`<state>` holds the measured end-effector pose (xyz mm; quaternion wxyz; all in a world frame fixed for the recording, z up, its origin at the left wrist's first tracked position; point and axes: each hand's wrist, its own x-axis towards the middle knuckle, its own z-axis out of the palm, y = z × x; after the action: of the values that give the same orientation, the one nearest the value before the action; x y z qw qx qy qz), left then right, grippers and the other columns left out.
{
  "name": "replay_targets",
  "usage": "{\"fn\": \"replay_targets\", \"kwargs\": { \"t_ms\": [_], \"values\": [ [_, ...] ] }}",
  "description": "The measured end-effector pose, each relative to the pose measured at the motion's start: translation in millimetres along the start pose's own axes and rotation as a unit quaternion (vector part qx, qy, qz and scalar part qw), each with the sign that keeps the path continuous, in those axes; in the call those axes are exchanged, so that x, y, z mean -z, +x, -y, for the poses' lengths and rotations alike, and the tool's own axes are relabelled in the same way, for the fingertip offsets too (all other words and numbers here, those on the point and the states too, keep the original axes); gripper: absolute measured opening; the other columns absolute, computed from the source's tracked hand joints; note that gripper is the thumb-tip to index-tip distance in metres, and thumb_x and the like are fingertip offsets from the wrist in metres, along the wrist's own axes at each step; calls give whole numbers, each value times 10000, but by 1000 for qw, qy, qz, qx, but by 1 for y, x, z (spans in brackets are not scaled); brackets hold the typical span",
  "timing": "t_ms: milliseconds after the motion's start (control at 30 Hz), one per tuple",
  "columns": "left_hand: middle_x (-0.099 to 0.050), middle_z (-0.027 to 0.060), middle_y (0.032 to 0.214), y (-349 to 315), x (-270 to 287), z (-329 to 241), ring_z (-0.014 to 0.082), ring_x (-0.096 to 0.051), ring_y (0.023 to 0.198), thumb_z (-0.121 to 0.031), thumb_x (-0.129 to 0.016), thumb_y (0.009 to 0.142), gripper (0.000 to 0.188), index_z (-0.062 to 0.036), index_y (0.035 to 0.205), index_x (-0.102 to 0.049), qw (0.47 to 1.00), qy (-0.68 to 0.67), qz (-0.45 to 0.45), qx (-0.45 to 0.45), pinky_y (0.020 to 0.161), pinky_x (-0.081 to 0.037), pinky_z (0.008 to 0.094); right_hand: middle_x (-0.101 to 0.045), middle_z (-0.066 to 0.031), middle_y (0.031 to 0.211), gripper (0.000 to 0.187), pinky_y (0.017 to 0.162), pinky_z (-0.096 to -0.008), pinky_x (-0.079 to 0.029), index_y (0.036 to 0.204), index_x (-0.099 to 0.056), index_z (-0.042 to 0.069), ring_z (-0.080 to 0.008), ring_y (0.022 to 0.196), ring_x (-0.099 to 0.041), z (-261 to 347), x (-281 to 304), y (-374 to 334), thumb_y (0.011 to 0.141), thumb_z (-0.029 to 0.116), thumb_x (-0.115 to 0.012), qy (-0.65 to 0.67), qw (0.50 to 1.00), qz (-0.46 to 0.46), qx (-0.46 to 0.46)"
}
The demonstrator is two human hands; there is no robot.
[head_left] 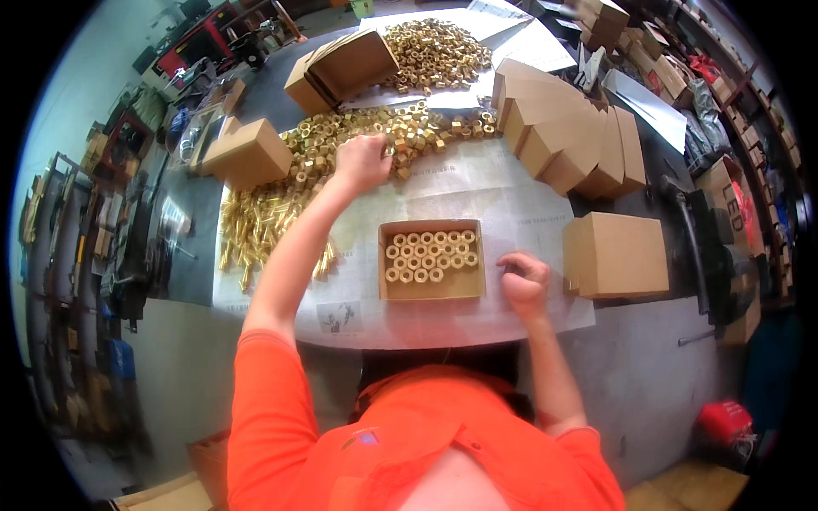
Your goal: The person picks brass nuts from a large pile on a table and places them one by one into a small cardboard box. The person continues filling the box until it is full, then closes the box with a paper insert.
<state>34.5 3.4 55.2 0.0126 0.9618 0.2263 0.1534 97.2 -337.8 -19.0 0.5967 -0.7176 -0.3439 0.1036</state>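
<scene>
Closely ranked in an open box (464,283), brass nuts (420,263) show round holes and flat, shiny faces, their rows filling all but the near right part of the brown cardboard floor. The box sits on a pale printed sheet (443,328), between the hands of a person in an orange shirt (277,400). Far and to the left of it, the left hand (366,160) reaches into a loose heap (315,140) of faceted brass nuts, fingers curled inward; a nut shows at the fingertips, though whether it is gripped cannot be told. Just to the right of the box, the right hand (524,281) hangs half closed, thumb and forefinger near each other; whether anything is inside the curl cannot be told. Slender brass pins (264,217) lie jumbled to the left, beside the left forearm. A second heap (434,55) of nuts glints at the far side, next to an open carton (354,68) tipped on its side. Smooth, square-edged cardboard frames the scene: a carton (247,155) at left, a fanned row (562,136) at far right and a plain, blocky box (618,254) nearer, right of the right hand.
</scene>
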Motion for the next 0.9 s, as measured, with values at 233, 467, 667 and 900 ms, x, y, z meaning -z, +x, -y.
{"fn": "replay_targets", "kwargs": {
  "t_ms": [233,467,667,900],
  "values": [
    [-651,57,771,-45,33,-25,89,-617,679,-48,-672,770,96,26,810,-625,837,-509,195,49,571,-512,234,-589,-66,699,209,564,-230,-418,758,-651,-15,-113,599,-527,3,-2,0,611,-23,-501,16,999,-5,-41],
    [-663,75,763,-111,44,-97,235,-650,702,-119,-669,722,104,-73,814,-659,913,-246,251,-206,626,-512,349,-599,-72,708,213,556,-226,-419,759,-655,-28,-107,589,-527,6,-2,1,605,-21,-508,10,1000,-14,-18],
    [-652,98,744,-118,14,-111,305,-636,747,-188,-626,695,135,-94,786,-660,931,-146,254,-218,642,-499,419,-606,-65,712,216,555,-222,-419,763,-660,-29,-102,589,-527,5,0,3,604,-19,-514,16,1000,-9,-12],
    [-653,95,733,-110,6,-115,295,-643,722,-219,-629,697,130,-100,747,-644,932,-93,262,-232,629,-502,419,-603,-57,709,214,555,-220,-415,761,-660,-25,-99,589,-524,3,-1,2,601,-14,-518,18,1000,-9,-17]
  ]
}}
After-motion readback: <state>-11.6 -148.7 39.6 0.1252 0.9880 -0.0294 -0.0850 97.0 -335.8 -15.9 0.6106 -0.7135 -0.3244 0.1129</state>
